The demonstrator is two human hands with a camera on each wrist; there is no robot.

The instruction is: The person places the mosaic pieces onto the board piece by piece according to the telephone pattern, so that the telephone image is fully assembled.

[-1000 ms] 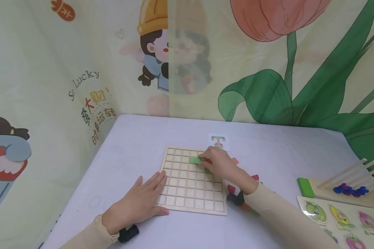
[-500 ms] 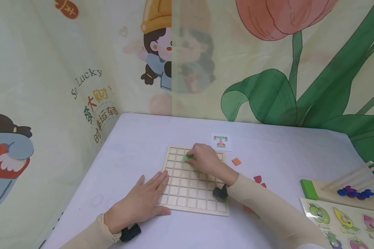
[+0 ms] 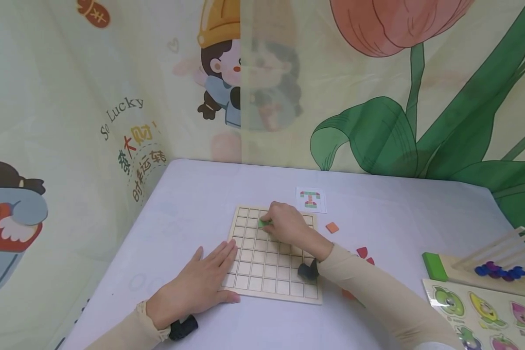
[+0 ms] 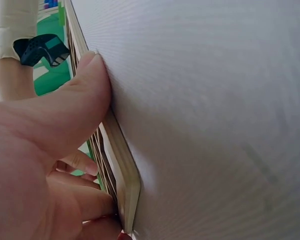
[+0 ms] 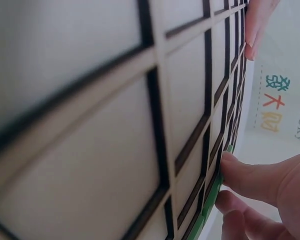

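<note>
A wooden grid board (image 3: 255, 268) lies on the white table. My left hand (image 3: 197, 279) rests at its left side, fingers spread and fairly straight; the left wrist view shows the thumb (image 4: 90, 82) against the board's edge. Over the upper part of the grid is my right hand (image 3: 286, 221), with thumb and curled fingers pinching a green tile (image 3: 261, 223) at its cell. Green pieces (image 5: 209, 202) form a row along the board beside the right fingers in the right wrist view. The right hand hides part of the upper grid.
A pattern card (image 3: 310, 200) lies behind the board. To the right are an orange tile (image 3: 332, 227) and red quarter-round pieces (image 3: 362, 252), with more pieces partly under the right sleeve. Farther right stand a peg rack (image 3: 485, 270) and a picture board (image 3: 485, 311).
My right hand has moved left across the upper grid to the green tile, uncovering the orange tile. It stays nearly still over the last half second. The left hand keeps its place.
</note>
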